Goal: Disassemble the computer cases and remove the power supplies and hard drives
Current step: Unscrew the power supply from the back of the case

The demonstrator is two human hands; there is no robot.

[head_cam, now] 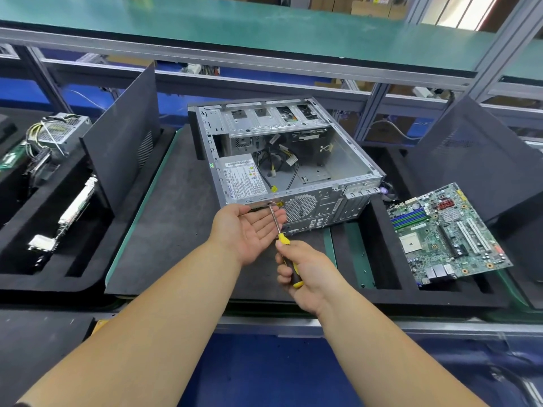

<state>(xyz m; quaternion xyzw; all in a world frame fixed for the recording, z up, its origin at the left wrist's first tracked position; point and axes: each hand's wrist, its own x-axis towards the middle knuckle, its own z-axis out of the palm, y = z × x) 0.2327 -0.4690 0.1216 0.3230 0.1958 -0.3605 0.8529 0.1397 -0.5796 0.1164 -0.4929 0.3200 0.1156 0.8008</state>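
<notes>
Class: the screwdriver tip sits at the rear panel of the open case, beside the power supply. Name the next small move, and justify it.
Probably keep turning the screwdriver gripped by the right hand until the screw drops into the left hand, cupped open beneath. The power supply sits inside the computer case.
</notes>
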